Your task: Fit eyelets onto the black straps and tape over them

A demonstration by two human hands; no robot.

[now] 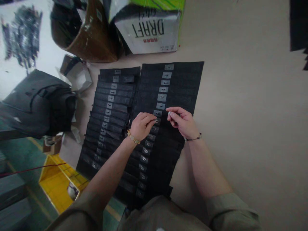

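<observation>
Overlapping black fabric pieces lie in a column in front of me, each with a small grey patch. Patches in the lower part carry small round metal rings; those higher up show only dark holes. My left hand is closed, fingertips pinched together at the edge of a patch in mid-column; whatever they hold is hidden. Just right of that patch, my right hand pinches a small pale metal ring between thumb and index finger, above the fabric.
A second column of black fabric pieces with grey patches lies to the left. Behind stand a brown container and a box printed "DRAFT". Dark folded material sits at left, above a yellow crate on the floor.
</observation>
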